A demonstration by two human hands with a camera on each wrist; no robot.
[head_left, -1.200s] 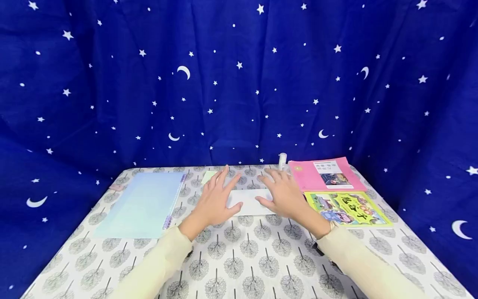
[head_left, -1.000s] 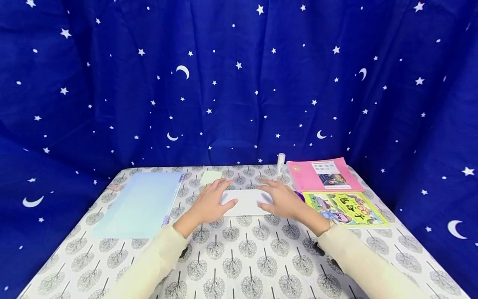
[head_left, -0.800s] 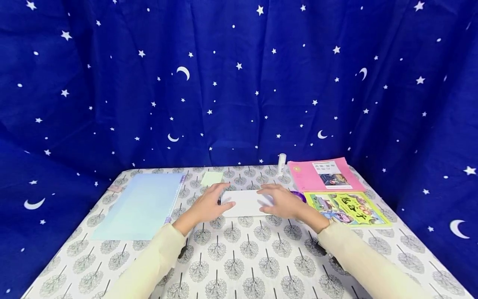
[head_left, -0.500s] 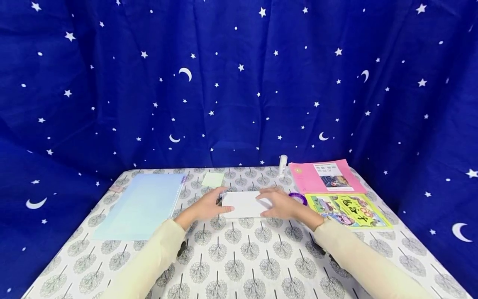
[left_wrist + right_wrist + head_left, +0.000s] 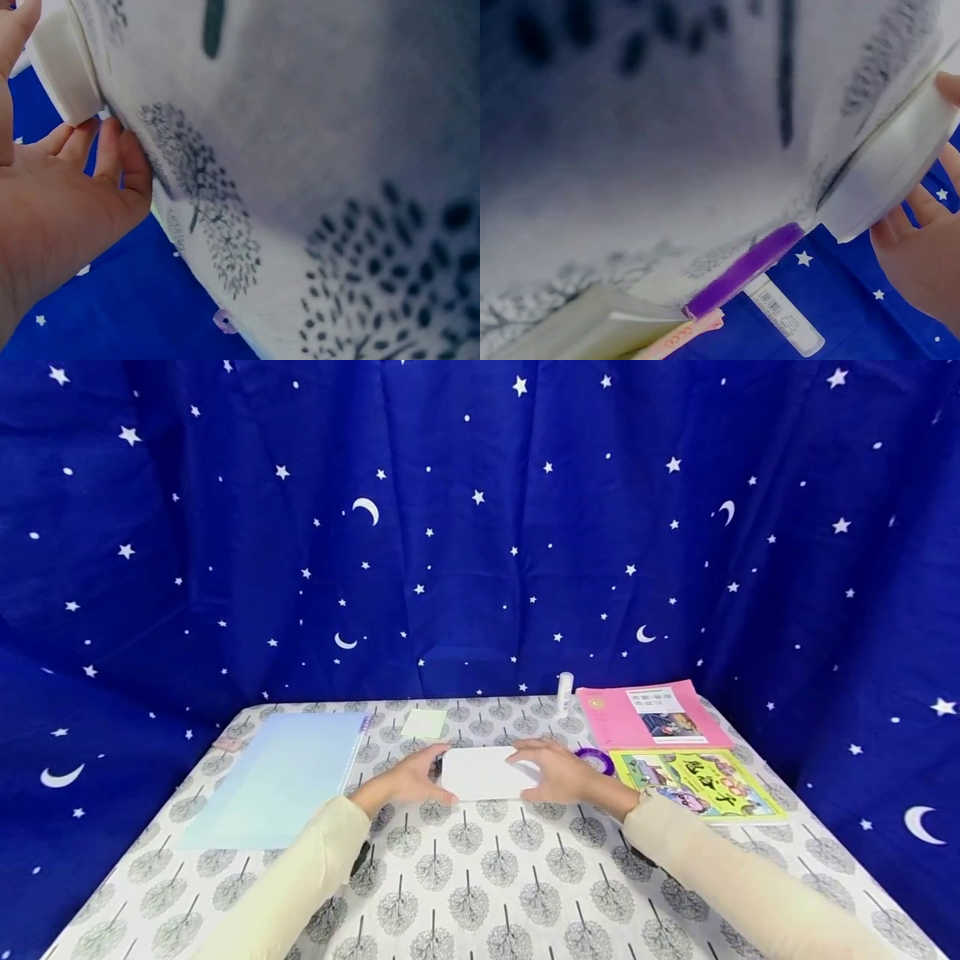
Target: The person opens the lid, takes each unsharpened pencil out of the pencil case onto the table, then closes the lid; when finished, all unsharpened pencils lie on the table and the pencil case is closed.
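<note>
A flat white box (image 5: 482, 774) with rounded corners lies crosswise on the table, between the two hands. My left hand (image 5: 412, 776) grips its left end, thumb at the near corner and fingers toward the far side. At the right end, my right hand (image 5: 558, 772) spans the box, with thumb on the near edge and fingers on the far edge. The left wrist view shows fingertips right against the white box's end (image 5: 64, 71). In the right wrist view the thumb and fingers stand on either side of the box (image 5: 889, 169).
A pale blue spiral notebook (image 5: 281, 781) lies left, with green sticky notes (image 5: 424, 723) behind the box. On the right are a purple tape roll (image 5: 606, 763), a white capped tube (image 5: 565, 695), a pink book (image 5: 607, 718) and a yellow picture book (image 5: 738, 789). A starry blue curtain (image 5: 480, 568) hangs behind.
Both hands have come down from spread fingers above the box to grip its two ends. The box has shifted slightly toward me, and the purple tape roll has come into sight.
</note>
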